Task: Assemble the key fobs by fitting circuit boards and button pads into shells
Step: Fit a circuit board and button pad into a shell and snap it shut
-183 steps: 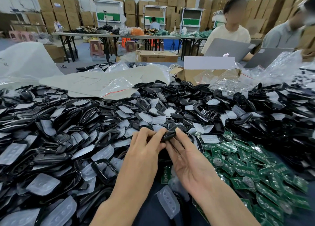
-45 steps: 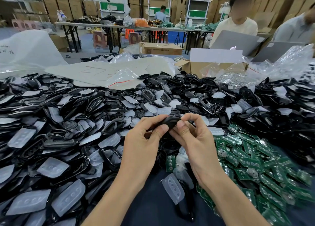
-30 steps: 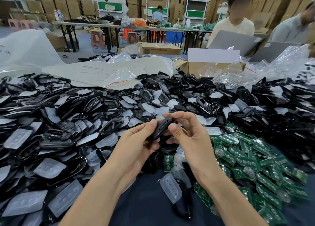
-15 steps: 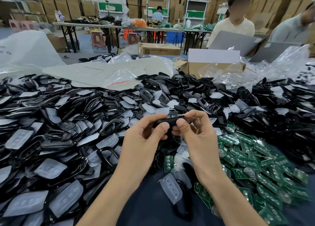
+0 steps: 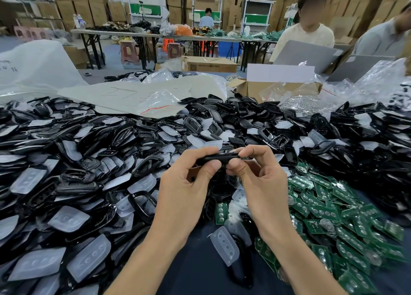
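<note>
Two grips (left hand [image 5: 184, 190], right hand [image 5: 264, 183]) pinch the key fob [image 5: 219, 158] between them.

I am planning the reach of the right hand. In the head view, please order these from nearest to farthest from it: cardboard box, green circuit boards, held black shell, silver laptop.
1. The black shell: pinched by the right hand itself.
2. The green circuit boards: a heap just to its right.
3. The cardboard box: across the black heap, at the far side.
4. The laptop: behind the box.
</note>
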Tool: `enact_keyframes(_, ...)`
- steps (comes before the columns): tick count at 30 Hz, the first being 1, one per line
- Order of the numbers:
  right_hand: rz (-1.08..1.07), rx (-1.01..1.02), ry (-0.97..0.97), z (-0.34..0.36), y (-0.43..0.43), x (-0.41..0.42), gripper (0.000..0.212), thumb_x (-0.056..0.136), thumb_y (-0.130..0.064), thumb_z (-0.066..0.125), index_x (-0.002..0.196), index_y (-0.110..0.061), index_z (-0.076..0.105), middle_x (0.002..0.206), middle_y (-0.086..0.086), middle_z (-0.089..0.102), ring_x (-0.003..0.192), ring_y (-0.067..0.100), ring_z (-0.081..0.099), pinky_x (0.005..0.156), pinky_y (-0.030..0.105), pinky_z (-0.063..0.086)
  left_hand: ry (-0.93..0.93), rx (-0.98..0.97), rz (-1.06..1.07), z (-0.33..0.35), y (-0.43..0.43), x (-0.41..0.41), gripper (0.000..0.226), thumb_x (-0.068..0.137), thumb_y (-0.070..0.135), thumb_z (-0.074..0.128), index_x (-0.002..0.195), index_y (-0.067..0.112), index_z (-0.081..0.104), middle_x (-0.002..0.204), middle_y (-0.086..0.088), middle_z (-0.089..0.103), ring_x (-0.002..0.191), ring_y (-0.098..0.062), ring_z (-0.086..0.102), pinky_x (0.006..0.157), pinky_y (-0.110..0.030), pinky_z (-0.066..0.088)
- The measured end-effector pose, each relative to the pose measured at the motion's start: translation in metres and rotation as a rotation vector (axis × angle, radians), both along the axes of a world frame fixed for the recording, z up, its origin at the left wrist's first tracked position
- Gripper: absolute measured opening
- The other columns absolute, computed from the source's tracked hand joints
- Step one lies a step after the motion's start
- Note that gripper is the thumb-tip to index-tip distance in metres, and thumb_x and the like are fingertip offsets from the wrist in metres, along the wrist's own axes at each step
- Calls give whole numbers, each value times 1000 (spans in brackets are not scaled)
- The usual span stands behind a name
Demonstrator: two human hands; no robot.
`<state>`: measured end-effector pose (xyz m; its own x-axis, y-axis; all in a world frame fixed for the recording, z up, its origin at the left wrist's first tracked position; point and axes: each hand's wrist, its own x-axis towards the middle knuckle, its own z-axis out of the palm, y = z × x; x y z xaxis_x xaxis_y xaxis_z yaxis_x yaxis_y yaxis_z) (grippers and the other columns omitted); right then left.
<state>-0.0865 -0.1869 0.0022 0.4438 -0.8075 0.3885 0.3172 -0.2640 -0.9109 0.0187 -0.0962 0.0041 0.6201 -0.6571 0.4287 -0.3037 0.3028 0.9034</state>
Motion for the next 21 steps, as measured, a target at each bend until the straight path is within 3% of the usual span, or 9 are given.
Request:
enact_keyframes(5, 0, -26, 17, 0, 2, 1, 19, 81, -25, 78, 83, -40, 66, 86, -7, 74, 77, 10, 71, 77, 18, 55, 15, 7, 3, -1, -1, -1, 27, 92, 14, 71, 98, 40, 73, 96, 18, 75, 93, -1, 69, 77, -7, 47)
enact_keyframes(13, -34, -49, 79, -3, 2, 1, 17, 76, -43, 77, 83, -41, 62, 88, -5, 73, 77, 11, 69, 75, 22, 55, 23, 12, 32, -1, -2, 1, 36, 90, 9, 72, 94, 45, 74, 93, 19, 75, 91, 2, 68, 77, -6, 46)
enact_keyframes(18, -30, -70, 102, -2, 2, 1, 17, 79, -35, 77, 78, -41, 61, 91, -8, 73, 76, 9, 67, 72, 20, 55, 52, 32, 43, 0, -1, 1, 36, 91, 7, 71, 91, 42, 75, 90, 20, 75, 88, 3, 68, 76, -6, 46)
enact_keyframes(21, -26, -88, 112, -2, 1, 1, 27, 84, -19, 78, 76, -38, 60, 95, -10, 74, 75, 7, 67, 71, 19, 54, 55, 39, 55, 1, -1, 0, 36, 90, 5, 71, 88, 41, 76, 88, 18, 76, 85, 2, 69, 74, -6, 46)
